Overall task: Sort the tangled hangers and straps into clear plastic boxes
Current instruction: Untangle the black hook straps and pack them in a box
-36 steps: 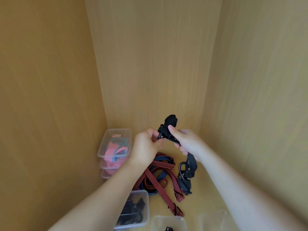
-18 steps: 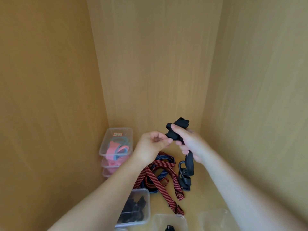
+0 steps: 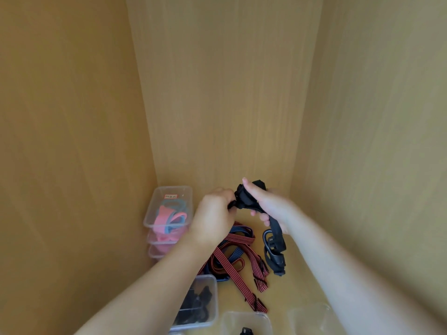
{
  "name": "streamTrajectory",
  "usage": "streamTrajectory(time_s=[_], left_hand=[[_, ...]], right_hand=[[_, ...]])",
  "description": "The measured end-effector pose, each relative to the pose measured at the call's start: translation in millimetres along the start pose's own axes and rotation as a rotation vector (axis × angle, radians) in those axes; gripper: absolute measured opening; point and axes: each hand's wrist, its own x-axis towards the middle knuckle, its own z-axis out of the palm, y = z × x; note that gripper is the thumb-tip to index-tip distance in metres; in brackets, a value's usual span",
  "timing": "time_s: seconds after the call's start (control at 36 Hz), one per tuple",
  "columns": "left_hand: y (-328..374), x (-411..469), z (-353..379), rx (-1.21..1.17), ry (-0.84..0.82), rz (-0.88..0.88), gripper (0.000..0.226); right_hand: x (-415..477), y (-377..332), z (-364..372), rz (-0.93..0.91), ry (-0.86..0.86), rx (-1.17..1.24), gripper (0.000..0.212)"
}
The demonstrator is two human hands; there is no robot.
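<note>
While both hands [image 3: 212,215] [image 3: 268,204] grip 1 black strap [image 3: 274,228], wooden walls [image 3: 217,105] crowd close.

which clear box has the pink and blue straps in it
The top box of the stack by the left wall, with a small label; the near-left box holds only black pieces.

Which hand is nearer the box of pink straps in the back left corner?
Left. The left hand sits just right of the box of pink straps, gripping the black strap; the right hand grips it farther right, beyond the left.
</note>
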Motion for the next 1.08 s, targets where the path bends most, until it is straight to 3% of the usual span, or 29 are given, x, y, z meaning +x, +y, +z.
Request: streamTrajectory(time_s=[0.08, 0.22, 0.31, 0.5, 0.58, 0.64, 0.75, 0.89, 1.08], left_hand=[[-3, -4, 3, -0.116, -0.027, 0.029, 0.01], [1, -5, -3, -0.68, -0.233, -0.404, 0.014], [3, -3, -5, -0.942, -0.287, -0.534, 0.018], [4, -2, -8, -1.043, -0.337, -0.524, 0.022], [4, 0, -9, -1.062, -0.326, -0.543, 0.01], [5, 1, -9, -1.091, -0.301, -0.559, 0.025], [4, 3, -3, -0.912, -0.198, -0.54, 0.045], [2, -3, 2, -0.308, -0.027, -0.31, 0.026], [-5, -8, 8, -0.06, 0.007, -0.059, 0.016]], right_hand=[[2, 3, -2, -0.012, 0.004, 0.099, 0.063], [0, 7, -11, -0.095, -0.024, 0.181, 0.052], [-4, 6, -9, -0.135, -0.04, 0.144, 0.043], [-10, 2, -10, -0.177, -0.071, 0.157, 0.038], [-12, 2, -11, -0.183, -0.083, 0.115, 0.035], [-10, 3, -11, -0.176, -0.093, 0.116, 0.035], [-6, 6, -8, -0.151, -0.086, 0.064, 0.046], [-2, 10, -3, -0.127, -0.083, 0.082, 0.046], [0, 11, 1, -0.061, -0.105, 0.172, 0.05]])
